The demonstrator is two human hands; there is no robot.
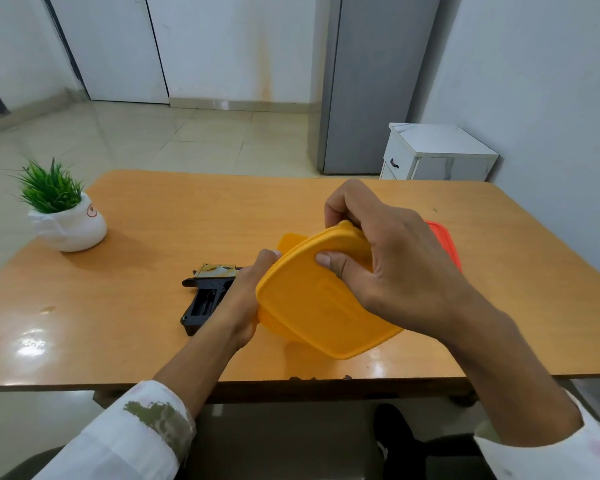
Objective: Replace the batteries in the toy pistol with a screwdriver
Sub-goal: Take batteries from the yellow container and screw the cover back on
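- While I watch through the head view, the toy pistol (205, 299) lies flat on its side on the table (153, 220), left of centre. Its right end is hidden behind the left hand (246, 296).
- Pistol look: black frame and grip, gold-tan patterned slide along the top. A long recess in the grip looks open, but the detail is too small for me to confirm.
- Left hand wraps the left side of the yellow box (274, 323), thumb up at the rim. The fingers curl round it, mostly out of my sight.
- Right hand (402, 271) grips the yellow lid (326, 306) at its far edge, thumb pressed on top and fingers curled over the rim.
- Lid sits tilted over the box, and a strip of the box's far wall shows past its upper left edge. It blocks my view inside, so I cannot tell the contents.
- Red box (445, 244) sits behind the right hand, mostly hidden. I cannot tell its contents either.
- Potted plant (63, 216) in a white pot stands at the table's left edge, well apart from the pistol.
- Beyond the table: white cabinet (437, 154) on the floor, grey cupboard (361, 81) just beside it.
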